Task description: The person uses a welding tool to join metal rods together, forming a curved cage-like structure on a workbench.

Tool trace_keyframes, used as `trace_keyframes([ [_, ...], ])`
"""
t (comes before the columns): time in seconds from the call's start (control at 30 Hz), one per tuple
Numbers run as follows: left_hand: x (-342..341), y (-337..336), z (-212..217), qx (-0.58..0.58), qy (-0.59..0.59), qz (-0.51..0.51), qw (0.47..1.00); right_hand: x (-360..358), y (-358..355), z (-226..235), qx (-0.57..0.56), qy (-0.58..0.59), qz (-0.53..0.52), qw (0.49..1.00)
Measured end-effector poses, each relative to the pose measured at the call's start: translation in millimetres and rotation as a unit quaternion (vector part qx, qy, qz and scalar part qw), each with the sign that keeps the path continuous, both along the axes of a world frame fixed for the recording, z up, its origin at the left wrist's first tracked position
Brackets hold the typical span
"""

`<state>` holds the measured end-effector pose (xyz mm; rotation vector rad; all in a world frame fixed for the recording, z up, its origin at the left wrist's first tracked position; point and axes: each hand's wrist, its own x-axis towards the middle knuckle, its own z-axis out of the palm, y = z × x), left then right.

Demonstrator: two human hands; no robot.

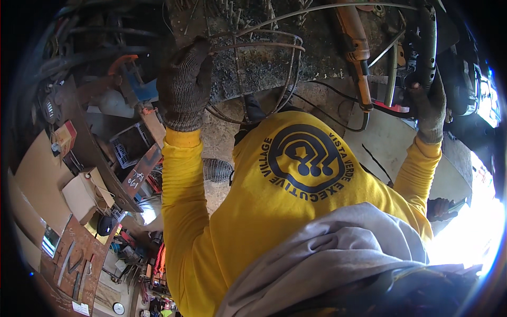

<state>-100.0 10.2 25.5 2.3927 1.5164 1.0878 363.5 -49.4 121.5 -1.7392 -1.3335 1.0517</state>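
- Head view, main piece: one wire frame (264, 44), of bent rod, set at the near edge of a dark, pitted bench (317, 66), with its lower hoop below the edge line as we see it.
- Left hand (185, 87), gloved: grip curled closed on the side of the frame, at the upper hoop.
- Right hand (430, 108), gloved: grip wrapped closed about the lower end of a grey tool (426, 39), a long metal handle; its working end we cannot make out.
- Done, so far as we judge: hoops and uprights stand together as an open, rounded shape that holds its form. The joints are too small for us to grade.
- Left, so far as we judge: wide gaps lie between the uprights, and one long thin rod (296, 12) arcs from near the frame toward the right-hand side. Whether it is fixed at either end we cannot tell, so we enter the piece as part-made.
- Orange power tool (355, 42), one: lying on the bench between the two hands, cable (364, 121) trailing over the edge, touched by neither hand.
- Surroundings, left: a cardboard box (84, 193), open; a brown board (79, 235) bearing metal strips, well apart from the frame.
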Motion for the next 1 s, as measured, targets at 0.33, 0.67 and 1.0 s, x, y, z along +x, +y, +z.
trace_keyframes([
  [0.33,6.6,-5.8,-0.9,-0.037,-0.039,0.024,0.998,11.0,0.1,-13.1,-0.002,-0.001,-0.001,1.0],
  [0.67,6.5,-4.2,5.5,-0.017,0.004,0.027,0.999,8.2,7.7,-5.2,-0.009,-0.041,0.018,0.999],
  [1.0,6.2,-2.5,-3.7,0.021,-0.006,0.004,1.0,-6.2,12.6,18.7,-0.006,-0.064,0.016,0.998],
])
